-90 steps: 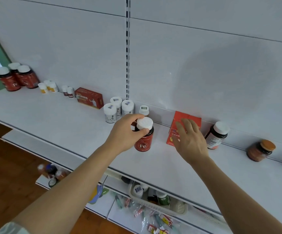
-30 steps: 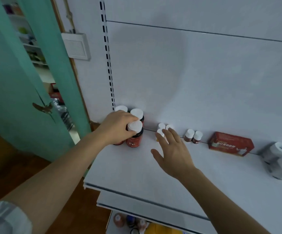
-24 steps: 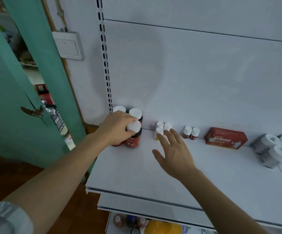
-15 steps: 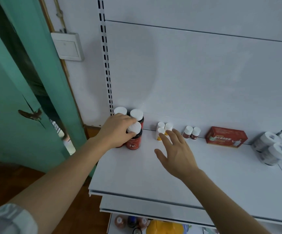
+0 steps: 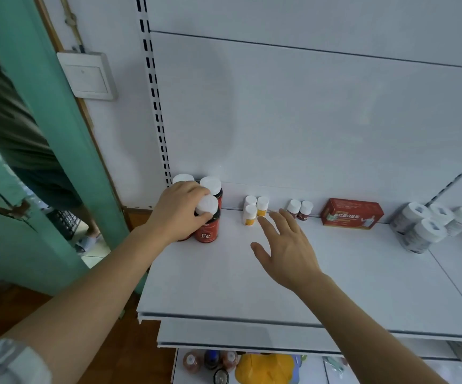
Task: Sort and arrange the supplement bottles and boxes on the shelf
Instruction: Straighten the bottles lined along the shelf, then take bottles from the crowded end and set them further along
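My left hand point(image 5: 178, 212) grips the white cap of a red Fe bottle point(image 5: 207, 230) that stands on the white shelf point(image 5: 252, 289) at its far left. Two more red bottles point(image 5: 213, 188) with white caps stand right behind it against the back panel. My right hand point(image 5: 285, 245) hovers open over the shelf, fingers spread, just in front of three small white-capped yellow bottles point(image 5: 254, 210). Two small dark bottles point(image 5: 299, 209) and a red box point(image 5: 351, 214) follow to the right.
Several grey-labelled white-capped bottles point(image 5: 423, 225) cluster at the right. A green door frame point(image 5: 66, 128) and a wall switch point(image 5: 88, 76) lie left of the shelf; a person stands behind the door. Lower shelves hold bottles point(image 5: 210, 361) and a yellow object point(image 5: 263, 368).
Three seconds ago I held the Fe bottle mid-shelf near a red box. Since then it has come to the far left group; over the last second both hands stayed nearly still.
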Available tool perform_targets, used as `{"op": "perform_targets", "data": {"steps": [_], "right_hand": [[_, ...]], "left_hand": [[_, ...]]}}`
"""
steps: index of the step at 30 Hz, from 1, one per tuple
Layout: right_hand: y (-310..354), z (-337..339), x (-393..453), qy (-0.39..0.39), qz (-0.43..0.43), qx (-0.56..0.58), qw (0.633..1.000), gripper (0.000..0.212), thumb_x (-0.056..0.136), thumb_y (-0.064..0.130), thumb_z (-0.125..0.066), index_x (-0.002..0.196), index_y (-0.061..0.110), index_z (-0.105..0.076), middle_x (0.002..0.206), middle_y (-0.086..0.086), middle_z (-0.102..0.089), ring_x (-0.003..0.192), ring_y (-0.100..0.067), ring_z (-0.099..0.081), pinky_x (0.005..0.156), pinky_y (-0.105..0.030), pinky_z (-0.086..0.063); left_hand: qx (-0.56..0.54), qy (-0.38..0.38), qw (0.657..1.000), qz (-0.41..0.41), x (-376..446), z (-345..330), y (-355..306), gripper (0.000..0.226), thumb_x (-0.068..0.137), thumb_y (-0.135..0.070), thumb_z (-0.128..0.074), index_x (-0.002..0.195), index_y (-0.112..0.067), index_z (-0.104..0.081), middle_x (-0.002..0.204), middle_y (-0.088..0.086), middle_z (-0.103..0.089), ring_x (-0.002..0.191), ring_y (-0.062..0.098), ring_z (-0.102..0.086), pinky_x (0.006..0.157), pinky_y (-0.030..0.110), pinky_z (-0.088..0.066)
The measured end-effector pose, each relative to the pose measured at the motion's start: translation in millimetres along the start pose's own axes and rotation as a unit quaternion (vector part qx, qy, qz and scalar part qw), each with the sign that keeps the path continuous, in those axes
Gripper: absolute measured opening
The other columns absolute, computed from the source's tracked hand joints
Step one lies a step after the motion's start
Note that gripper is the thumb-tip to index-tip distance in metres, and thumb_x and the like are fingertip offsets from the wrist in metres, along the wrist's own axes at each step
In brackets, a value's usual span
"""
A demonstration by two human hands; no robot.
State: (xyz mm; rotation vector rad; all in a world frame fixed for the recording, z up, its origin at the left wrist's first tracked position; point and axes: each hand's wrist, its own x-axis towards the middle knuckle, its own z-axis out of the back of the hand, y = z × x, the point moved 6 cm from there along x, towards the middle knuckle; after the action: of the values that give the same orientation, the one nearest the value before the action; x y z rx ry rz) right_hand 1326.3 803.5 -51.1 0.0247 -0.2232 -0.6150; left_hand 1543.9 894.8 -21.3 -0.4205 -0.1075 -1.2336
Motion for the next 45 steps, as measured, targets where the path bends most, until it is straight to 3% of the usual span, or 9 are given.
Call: {"op": "perform_targets", "data": {"steps": [6, 14, 17, 26, 40, 45], "right_hand": [[-23, 14, -25, -0.021, -0.061, -0.017, 0.998, 0.062, 0.093, 0.053, -0.040, 0.138, 0.012, -0.053, 0.144, -0.018, -0.050, 0.140, -0.038, -0.038, 0.112, -0.047, -0.036], [-104, 47, -97, -0.032, -0.200, -0.034, 0.979, 0.070, 0.097, 0.059, -0.030, 0.150, 0.014, -0.035, 0.158, -0.016, -0.032, 0.149, -0.034, -0.021, 0.121, -0.046, -0.022], [-146, 63, -135, -0.026, -0.251, -0.035, 0.967, 0.071, 0.099, 0.060, -0.030, 0.155, 0.017, -0.023, 0.162, -0.013, -0.020, 0.151, -0.030, -0.010, 0.123, -0.043, -0.012], [-288, 124, -273, -0.042, -0.359, -0.047, 0.931, 0.073, 0.099, 0.061, -0.024, 0.157, 0.018, -0.012, 0.165, -0.011, -0.010, 0.152, -0.029, -0.003, 0.124, -0.044, -0.007], [-499, 184, -454, -0.048, -0.513, -0.070, 0.854, 0.073, 0.099, 0.063, -0.021, 0.157, 0.020, -0.011, 0.165, -0.009, -0.009, 0.152, -0.027, -0.001, 0.124, -0.045, -0.007], [-584, 207, -492, -0.061, -0.548, -0.105, 0.828, 0.072, 0.098, 0.063, -0.023, 0.156, 0.020, -0.016, 0.164, -0.009, -0.015, 0.152, -0.028, -0.005, 0.124, -0.043, -0.008]], "left_hand": [[-0.024, -0.066, 0.996, -0.057, 13, 4, -43, 0.051, 0.081, -0.049, -0.065, 0.117, -0.012, -0.063, 0.118, 0.003, -0.061, 0.113, 0.027, -0.056, 0.095, 0.042, -0.046], [-0.054, -0.048, 0.987, -0.145, 25, -26, -171, 0.058, 0.087, -0.053, -0.048, 0.124, -0.010, -0.060, 0.128, 0.008, -0.059, 0.123, 0.029, -0.052, 0.102, 0.044, -0.045], [-0.051, -0.017, 0.985, -0.164, 29, -43, -230, 0.066, 0.088, -0.059, -0.041, 0.132, -0.012, -0.057, 0.140, 0.009, -0.053, 0.133, 0.030, -0.045, 0.109, 0.044, -0.039], [-0.059, 0.032, 0.971, -0.231, 25, -99, -444, 0.080, 0.086, -0.068, -0.025, 0.145, -0.018, -0.043, 0.152, 0.007, -0.040, 0.142, 0.028, -0.031, 0.117, 0.044, -0.025], [-0.103, 0.093, 0.918, -0.371, 39, -200, -757, 0.081, 0.086, -0.068, -0.021, 0.150, -0.020, -0.037, 0.158, 0.008, -0.032, 0.146, 0.027, -0.024, 0.120, 0.040, -0.017], [-0.139, 0.098, 0.900, -0.401, 65, -235, -861, 0.074, 0.090, -0.063, -0.026, 0.148, -0.019, -0.040, 0.154, 0.008, -0.038, 0.143, 0.026, -0.030, 0.118, 0.041, -0.024]]}}
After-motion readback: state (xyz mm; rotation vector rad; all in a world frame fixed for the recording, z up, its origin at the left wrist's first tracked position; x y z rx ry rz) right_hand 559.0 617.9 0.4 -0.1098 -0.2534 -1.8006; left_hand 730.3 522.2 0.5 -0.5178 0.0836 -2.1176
